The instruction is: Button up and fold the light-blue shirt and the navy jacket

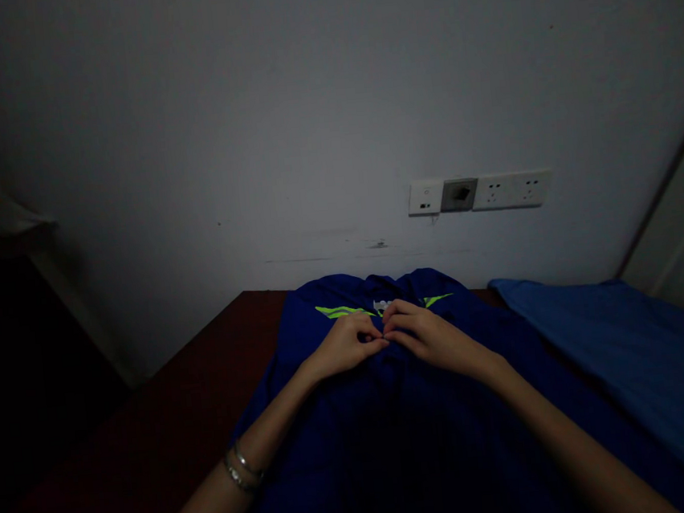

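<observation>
A dark blue garment (302, 349) with yellow-green and grey stripes lies spread in front of me. My left hand (348, 341) and my right hand (422, 329) meet at its middle, just below the stripes. Thumb and fingers of each hand are pinched together, the tips nearly touching. Between them the cloth is gathered into small folds. Whether a button, a zip or only fabric is in the pinch cannot be made out in the dim light. Two silvery bands circle my left wrist.
Under the garment is a dark reddish-brown wooden surface (207, 366), its far edge against a pale wall (306, 131). Lighter blue cloth (616, 335) lies at the right. White wall sockets (511, 191) sit above. A pale cloth (4, 210) hangs at the far left.
</observation>
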A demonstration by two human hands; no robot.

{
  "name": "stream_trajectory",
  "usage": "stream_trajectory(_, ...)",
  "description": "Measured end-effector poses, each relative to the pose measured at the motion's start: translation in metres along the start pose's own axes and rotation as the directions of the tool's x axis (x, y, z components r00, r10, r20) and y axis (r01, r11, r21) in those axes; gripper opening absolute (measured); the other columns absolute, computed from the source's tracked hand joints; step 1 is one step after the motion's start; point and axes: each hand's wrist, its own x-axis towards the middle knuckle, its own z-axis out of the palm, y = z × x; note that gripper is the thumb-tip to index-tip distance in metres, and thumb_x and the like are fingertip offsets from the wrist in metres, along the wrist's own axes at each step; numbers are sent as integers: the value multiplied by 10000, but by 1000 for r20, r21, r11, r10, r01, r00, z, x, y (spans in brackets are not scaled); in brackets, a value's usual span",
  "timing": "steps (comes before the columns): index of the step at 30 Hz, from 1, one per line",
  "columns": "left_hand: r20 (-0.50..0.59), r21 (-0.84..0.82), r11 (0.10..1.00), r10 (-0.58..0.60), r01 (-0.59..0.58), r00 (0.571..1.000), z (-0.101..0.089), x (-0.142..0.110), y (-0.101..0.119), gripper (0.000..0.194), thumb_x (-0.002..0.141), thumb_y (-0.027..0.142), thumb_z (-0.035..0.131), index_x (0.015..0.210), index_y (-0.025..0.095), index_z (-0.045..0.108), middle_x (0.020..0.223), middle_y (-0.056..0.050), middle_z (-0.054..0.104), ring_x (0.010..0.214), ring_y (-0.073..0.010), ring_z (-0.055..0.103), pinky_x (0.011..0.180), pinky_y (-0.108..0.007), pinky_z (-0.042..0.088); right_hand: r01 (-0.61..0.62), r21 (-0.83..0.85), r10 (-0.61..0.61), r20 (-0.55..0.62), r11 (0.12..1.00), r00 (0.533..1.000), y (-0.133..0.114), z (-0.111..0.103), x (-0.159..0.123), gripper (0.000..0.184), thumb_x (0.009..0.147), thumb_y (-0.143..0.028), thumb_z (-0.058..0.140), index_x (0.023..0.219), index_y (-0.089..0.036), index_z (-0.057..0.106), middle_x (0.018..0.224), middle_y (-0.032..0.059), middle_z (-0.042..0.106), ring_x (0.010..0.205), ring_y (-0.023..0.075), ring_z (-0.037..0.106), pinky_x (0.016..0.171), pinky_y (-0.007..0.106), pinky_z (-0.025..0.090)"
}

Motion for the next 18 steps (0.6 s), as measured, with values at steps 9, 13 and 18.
stream_trajectory(9, -152, -171, 985, -54, 27, 987, 2, 1, -3, 142, 757, 277, 626, 709, 164, 698, 667, -11, 581, 695, -124, 508, 653, -240, 382, 57, 148, -21, -236, 987, 971, 10, 10, 3, 133, 873, -206, 440, 837, -210, 568, 913, 48, 539, 852, 166, 538, 763, 333, 451)
stream_trajectory(13, -195, -239, 970, -100, 51, 976, 1, 2, 2, 141, 734, 273, 647, 671, 158, 698, 648, -9, 579, 672, -117, 503, 647, -239, 380, 81, 144, -30, -325, 986, 945, 9, 15, 4, 118, 872, -198, 441, 842, -212, 555, 906, 48, 523, 860, 167, 530, 771, 332, 441)
stream_trajectory(18, -258, -319, 947, -126, 39, 958, 2, 4, 5, 146, 714, 280, 664, 664, 148, 698, 642, -9, 588, 646, -114, 503, 636, -247, 375, 86, 73, -47, -431, 994, 901, 3, 19, 5, 96, 867, -184, 452, 844, -199, 544, 897, 54, 511, 860, 171, 525, 768, 332, 440)
